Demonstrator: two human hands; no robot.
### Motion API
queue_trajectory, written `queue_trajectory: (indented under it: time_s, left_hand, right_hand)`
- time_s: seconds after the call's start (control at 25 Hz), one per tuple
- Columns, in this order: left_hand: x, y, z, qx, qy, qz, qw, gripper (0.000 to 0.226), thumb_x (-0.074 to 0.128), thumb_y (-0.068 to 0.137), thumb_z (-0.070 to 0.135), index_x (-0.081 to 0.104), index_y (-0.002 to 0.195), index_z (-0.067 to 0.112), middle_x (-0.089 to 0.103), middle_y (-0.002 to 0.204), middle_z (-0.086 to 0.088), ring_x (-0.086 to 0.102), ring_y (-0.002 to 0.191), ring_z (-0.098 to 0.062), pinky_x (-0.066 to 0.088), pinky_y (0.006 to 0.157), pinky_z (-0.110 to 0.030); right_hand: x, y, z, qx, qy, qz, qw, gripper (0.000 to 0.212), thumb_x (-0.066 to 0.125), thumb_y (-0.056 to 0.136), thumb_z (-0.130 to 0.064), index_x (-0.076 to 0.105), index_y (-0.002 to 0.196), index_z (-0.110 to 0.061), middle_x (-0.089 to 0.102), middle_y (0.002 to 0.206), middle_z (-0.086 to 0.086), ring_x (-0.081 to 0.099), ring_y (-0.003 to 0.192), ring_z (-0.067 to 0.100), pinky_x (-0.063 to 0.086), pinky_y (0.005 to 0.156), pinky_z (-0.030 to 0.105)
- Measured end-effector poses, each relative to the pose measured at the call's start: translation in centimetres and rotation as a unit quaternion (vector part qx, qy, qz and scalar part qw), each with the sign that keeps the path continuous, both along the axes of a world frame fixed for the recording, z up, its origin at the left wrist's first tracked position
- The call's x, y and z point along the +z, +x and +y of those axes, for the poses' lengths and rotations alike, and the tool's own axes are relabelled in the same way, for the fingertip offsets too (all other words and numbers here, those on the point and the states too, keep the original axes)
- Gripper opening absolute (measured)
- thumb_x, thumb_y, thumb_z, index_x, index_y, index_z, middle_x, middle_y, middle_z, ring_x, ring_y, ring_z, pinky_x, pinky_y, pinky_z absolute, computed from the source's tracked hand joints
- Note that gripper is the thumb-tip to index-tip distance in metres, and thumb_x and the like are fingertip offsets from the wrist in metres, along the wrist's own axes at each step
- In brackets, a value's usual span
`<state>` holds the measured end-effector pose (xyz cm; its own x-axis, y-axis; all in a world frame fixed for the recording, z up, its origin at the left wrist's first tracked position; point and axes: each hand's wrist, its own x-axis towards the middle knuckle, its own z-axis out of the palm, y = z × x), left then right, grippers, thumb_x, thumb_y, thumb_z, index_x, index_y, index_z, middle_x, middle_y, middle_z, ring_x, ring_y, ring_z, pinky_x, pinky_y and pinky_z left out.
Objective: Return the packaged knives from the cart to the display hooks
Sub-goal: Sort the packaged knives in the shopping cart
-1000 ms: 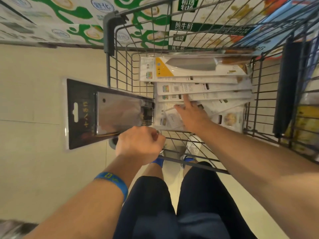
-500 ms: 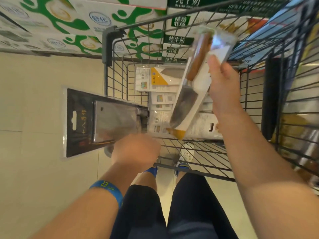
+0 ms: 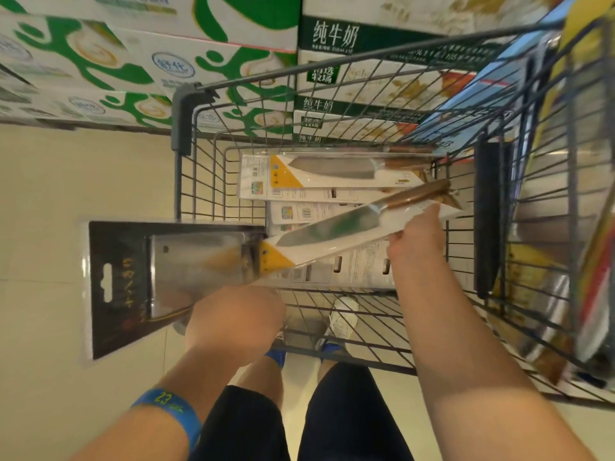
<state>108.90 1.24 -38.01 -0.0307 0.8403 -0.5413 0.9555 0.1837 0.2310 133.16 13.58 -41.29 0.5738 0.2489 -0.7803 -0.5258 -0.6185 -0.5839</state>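
Head view: our left hand (image 3: 233, 324) clamps a black pack (image 3: 119, 281) beside the cart (image 3: 181, 124); our right hand (image 3: 416, 242) pinches a white pack (image 3: 346, 236) above the stack (image 3: 332, 181) inside. We judge pickup underway; next, carry both to hooks, unseen here.

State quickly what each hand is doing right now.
Left hand: grips the black knife pack.
Right hand: holds the white knife pack over the cart.

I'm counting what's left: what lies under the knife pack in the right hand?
Below the pack held by the right hand, white packs lie in the cart, some showing barcodes. It covers their middles, so their number cannot be told.
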Motion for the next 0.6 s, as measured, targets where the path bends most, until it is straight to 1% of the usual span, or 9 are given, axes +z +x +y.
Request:
queue_trajectory:
  time_s: [0.04, 0.12, 0.2, 0.24, 0.28, 0.36, 0.52, 0.56, 0.6]
  left_hand:
    - [0.0, 0.0, 0.1, -0.002, 0.001, 0.002, 1.000, 0.051, 0.021, 0.080, 0.063, 0.052, 0.059, 0.028, 0.051, 0.050, 0.008, 0.045, 0.050, -0.004, 0.025, 0.046, -0.023]
    - [0.1, 0.1, 0.1, -0.002, 0.005, 0.001, 1.000, 0.051, 0.022, 0.081, 0.063, 0.054, 0.060, 0.029, 0.052, 0.051, 0.009, 0.046, 0.050, -0.002, 0.028, 0.045, -0.023]
    - [0.0, 0.2, 0.0, 0.001, 0.004, -0.001, 1.000, 0.053, 0.020, 0.082, 0.064, 0.056, 0.063, 0.030, 0.055, 0.053, 0.011, 0.050, 0.052, -0.002, 0.036, 0.047, -0.023]
    - [0.0, 0.1, 0.0, 0.003, 0.003, 0.000, 1.000, 0.055, 0.019, 0.082, 0.065, 0.057, 0.064, 0.031, 0.056, 0.054, 0.011, 0.051, 0.053, -0.002, 0.039, 0.048, -0.023]
    - [0.0, 0.1, 0.0, 0.005, 0.002, -0.001, 1.000, 0.056, 0.017, 0.082, 0.066, 0.059, 0.065, 0.031, 0.057, 0.055, 0.012, 0.052, 0.053, -0.002, 0.039, 0.049, -0.023]
    - [0.0, 0.1, 0.0, 0.009, 0.003, 0.000, 1.000, 0.057, 0.016, 0.080, 0.066, 0.060, 0.066, 0.031, 0.057, 0.056, 0.011, 0.052, 0.055, -0.004, 0.037, 0.050, -0.025]
    - [0.1, 0.1, 0.2, 0.003, -0.004, 0.003, 1.000, 0.052, 0.020, 0.078, 0.063, 0.055, 0.062, 0.028, 0.052, 0.052, 0.008, 0.049, 0.054, -0.010, 0.031, 0.050, -0.026]
    - [0.1, 0.2, 0.3, 0.000, -0.009, 0.001, 1.000, 0.051, 0.021, 0.078, 0.062, 0.055, 0.061, 0.028, 0.052, 0.052, 0.008, 0.049, 0.055, -0.011, 0.032, 0.051, -0.026]
    - [0.3, 0.2, 0.4, -0.001, -0.012, -0.001, 1.000, 0.050, 0.022, 0.078, 0.062, 0.054, 0.061, 0.027, 0.052, 0.053, 0.008, 0.050, 0.056, -0.013, 0.033, 0.052, -0.027]
  right_hand:
    - [-0.5, 0.6, 0.5, -0.005, 0.006, -0.027, 1.000, 0.036, 0.050, 0.107, -0.019, 0.047, 0.141, -0.009, 0.061, 0.126, 0.024, 0.063, 0.089, 0.033, 0.050, 0.051, 0.017]
    - [-1.2, 0.7, 2.0, -0.010, 0.008, -0.014, 1.000, 0.044, 0.052, 0.101, -0.010, 0.041, 0.142, 0.000, 0.052, 0.129, 0.033, 0.057, 0.094, 0.039, 0.053, 0.069, 0.035]
    - [-2.6, 0.3, 2.9, -0.105, 0.042, 0.094, 0.989, 0.046, 0.055, 0.101, -0.015, 0.040, 0.141, 0.003, 0.051, 0.130, 0.034, 0.057, 0.108, 0.047, 0.052, 0.088, 0.055]
    - [-3.9, 0.2, 3.1, -0.165, 0.050, 0.137, 0.976, 0.045, 0.055, 0.104, -0.022, 0.041, 0.141, 0.000, 0.054, 0.132, 0.028, 0.060, 0.112, 0.043, 0.053, 0.096, 0.055]
    - [-5.2, 0.0, 3.8, -0.136, 0.058, 0.161, 0.976, 0.043, 0.055, 0.105, -0.031, 0.046, 0.140, -0.007, 0.059, 0.132, 0.020, 0.063, 0.112, 0.034, 0.055, 0.100, 0.049]
    - [-6.6, -1.2, 4.4, -0.060, 0.047, 0.198, 0.977, 0.034, 0.058, 0.104, -0.037, 0.057, 0.125, -0.012, 0.065, 0.124, 0.008, 0.065, 0.106, 0.021, 0.057, 0.097, 0.039]
    - [-9.3, -2.3, 4.9, 0.213, -0.003, 0.060, 0.975, 0.022, 0.061, 0.102, -0.032, 0.067, 0.108, -0.012, 0.073, 0.099, 0.004, 0.074, 0.079, 0.012, 0.059, 0.062, 0.024]
    - [-9.4, -2.2, 4.5, 0.305, -0.002, -0.011, 0.952, 0.021, 0.060, 0.103, -0.033, 0.069, 0.105, -0.014, 0.074, 0.094, 0.002, 0.073, 0.073, 0.012, 0.059, 0.061, 0.026]
    - [-9.0, -2.3, 3.9, 0.432, -0.010, -0.110, 0.895, 0.022, 0.058, 0.103, -0.035, 0.070, 0.102, -0.016, 0.074, 0.090, 0.000, 0.073, 0.073, 0.013, 0.059, 0.062, 0.030]
